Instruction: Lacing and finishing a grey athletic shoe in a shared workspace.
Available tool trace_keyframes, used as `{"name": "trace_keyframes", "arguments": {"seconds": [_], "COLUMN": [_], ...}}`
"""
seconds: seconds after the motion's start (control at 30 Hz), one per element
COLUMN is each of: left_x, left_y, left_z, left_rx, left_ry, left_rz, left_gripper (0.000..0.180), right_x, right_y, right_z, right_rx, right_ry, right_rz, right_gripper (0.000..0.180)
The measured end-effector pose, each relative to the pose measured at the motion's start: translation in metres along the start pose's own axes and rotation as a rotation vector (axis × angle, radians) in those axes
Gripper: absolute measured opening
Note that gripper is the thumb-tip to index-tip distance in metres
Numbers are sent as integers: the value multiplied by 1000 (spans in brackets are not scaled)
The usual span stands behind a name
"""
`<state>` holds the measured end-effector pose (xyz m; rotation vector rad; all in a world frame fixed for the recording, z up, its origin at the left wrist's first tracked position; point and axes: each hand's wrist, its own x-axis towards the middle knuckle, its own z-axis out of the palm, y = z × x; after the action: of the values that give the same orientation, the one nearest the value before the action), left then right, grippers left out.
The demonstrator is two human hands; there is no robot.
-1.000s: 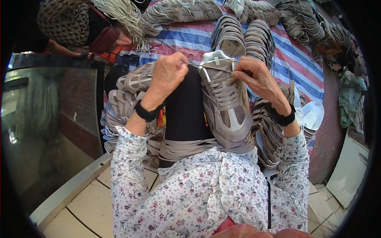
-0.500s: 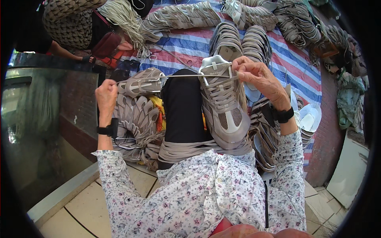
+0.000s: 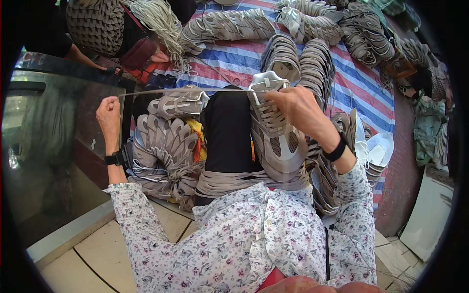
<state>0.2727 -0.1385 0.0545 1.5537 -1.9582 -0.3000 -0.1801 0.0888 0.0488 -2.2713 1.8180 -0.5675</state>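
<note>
A grey-beige sneaker [image 3: 279,158] with white trim rests on my right thigh, its toe toward me. Its flat grey laces [image 3: 271,117] crisscross the front. One lace end [image 3: 161,91] stretches taut to the left, pinched in the fingers of my left hand [image 3: 108,117]. At the sneaker's upper eyelets, my right hand [image 3: 304,108] has closed fingers pressed close to the tongue. Slight blur and the hand itself hide what lies between them. A bundle of loose grey laces [image 3: 234,184] lies across my lap.
Stacked shoe uppers [image 3: 163,151] lie left of my black-clad leg, with another sneaker upper [image 3: 183,102] above them. More stacks [image 3: 229,27] line the striped sheet [image 3: 361,83]. At left stands a glass panel [image 3: 53,161]. Another person's hand [image 3: 159,56] shows at top left.
My left hand has moved out to the left, drawing the lace longer. My right hand has shifted left and turned over the sneaker's top eyelets.
</note>
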Motion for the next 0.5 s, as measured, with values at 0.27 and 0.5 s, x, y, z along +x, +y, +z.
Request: {"name": "trace_keyframes", "arguments": {"seconds": [0.27, 0.5], "left_x": [13, 2], "left_y": [47, 118], "left_z": [-18, -49], "left_rx": [-718, -1575], "left_ry": [-58, -155], "left_rz": [-262, -402], "left_gripper": [19, 24], "right_x": [5, 10], "right_y": [-8, -23], "right_z": [15, 12], "right_rx": [-393, 560], "right_ry": [134, 161], "right_rz": [-35, 132], "right_gripper": [19, 7]}}
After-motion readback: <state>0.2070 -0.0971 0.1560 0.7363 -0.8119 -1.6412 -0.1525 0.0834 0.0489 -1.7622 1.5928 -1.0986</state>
